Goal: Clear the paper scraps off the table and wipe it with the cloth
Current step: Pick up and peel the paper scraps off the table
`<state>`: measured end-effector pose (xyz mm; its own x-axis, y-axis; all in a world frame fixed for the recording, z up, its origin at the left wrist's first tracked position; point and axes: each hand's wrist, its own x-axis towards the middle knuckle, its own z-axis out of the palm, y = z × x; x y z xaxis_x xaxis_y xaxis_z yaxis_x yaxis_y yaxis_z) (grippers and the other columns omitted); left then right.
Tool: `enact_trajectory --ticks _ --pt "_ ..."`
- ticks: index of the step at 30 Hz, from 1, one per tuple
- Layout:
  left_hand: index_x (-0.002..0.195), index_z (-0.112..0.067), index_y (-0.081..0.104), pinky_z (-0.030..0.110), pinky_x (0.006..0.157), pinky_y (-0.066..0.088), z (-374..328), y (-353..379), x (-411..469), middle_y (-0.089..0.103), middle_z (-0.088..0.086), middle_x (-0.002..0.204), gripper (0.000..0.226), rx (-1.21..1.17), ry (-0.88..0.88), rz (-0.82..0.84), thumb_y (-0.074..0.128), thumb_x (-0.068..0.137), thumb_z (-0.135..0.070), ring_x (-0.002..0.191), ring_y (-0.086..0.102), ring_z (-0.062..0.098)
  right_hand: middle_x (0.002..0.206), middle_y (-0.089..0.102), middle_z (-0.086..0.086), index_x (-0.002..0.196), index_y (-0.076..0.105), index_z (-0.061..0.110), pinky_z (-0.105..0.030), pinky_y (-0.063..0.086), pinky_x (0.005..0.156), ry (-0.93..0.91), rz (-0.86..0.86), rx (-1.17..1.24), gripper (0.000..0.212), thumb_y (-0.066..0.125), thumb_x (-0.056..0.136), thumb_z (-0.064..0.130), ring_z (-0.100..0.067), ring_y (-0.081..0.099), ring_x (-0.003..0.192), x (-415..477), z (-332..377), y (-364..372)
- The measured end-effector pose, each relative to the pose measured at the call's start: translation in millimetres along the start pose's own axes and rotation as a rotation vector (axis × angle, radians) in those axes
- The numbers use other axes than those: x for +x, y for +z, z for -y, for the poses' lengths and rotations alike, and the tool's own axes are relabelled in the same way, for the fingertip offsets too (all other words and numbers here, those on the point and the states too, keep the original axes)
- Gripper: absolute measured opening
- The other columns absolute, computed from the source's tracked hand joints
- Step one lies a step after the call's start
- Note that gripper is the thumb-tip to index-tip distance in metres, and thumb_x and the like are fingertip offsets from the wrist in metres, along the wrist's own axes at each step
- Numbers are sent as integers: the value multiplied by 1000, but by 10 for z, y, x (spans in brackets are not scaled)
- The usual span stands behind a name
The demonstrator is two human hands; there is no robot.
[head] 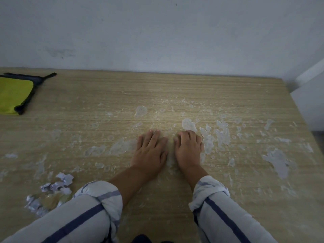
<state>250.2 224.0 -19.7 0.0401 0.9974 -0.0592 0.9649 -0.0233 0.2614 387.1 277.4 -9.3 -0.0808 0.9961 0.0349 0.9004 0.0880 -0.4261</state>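
Observation:
Both my hands lie palm down side by side on the middle of the wooden table (175,88). My left hand (150,151) is flat with straight fingers and holds nothing. My right hand (189,148) rests beside it with its fingers slightly bent against the surface, and I see nothing in it. Crumpled white paper scraps (59,183) lie in a loose heap at the near left, partly behind my left sleeve. A yellow-green cloth (14,95) with a black edge lies at the far left corner. Whitish worn patches (222,134) spread over the tabletop.
A pale wall (157,32) runs along the table's far edge. The table's right edge (301,137) drops away beside a white panel (310,106) at the right.

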Motion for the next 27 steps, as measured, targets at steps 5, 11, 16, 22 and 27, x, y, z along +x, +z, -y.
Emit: enact_trajectory --ticks 5,11,16,22,27 --pt "143 -37 23 44 112 -4 -6 -8 8 19 8 156 53 30 10 9 11 93 -50 144 7 29 136 43 -5 129 48 15 -46 27 99 7 66 -42 40 46 90 19 -28 33 122 7 0 -10" --pt "140 -44 25 45 112 -1 3 -25 5 23 10 154 49 24 22 5 13 93 -52 143 12 33 127 48 -2 110 63 23 -44 27 96 -32 52 27 30 50 85 14 -28 36 117 -15 -15 -54" --pt "129 -32 45 46 113 6 -11 -67 -13 33 8 150 47 -5 29 -20 20 93 -48 142 19 32 126 51 -5 112 62 15 -44 30 95 -5 18 62 29 52 85 11 -29 39 118 -16 -13 -62" --pt "124 -36 50 47 113 11 -18 -93 -10 36 8 149 44 -11 61 -13 19 94 -49 140 24 33 127 50 -7 113 61 13 -46 29 96 -10 54 41 30 52 85 10 -30 38 119 -18 -34 -61" --pt "138 -43 33 44 114 0 -24 -65 38 22 7 155 51 22 41 32 13 92 -51 143 12 30 126 51 -8 112 62 12 -45 30 94 -17 57 42 29 51 85 12 -31 39 118 -22 -29 -61"
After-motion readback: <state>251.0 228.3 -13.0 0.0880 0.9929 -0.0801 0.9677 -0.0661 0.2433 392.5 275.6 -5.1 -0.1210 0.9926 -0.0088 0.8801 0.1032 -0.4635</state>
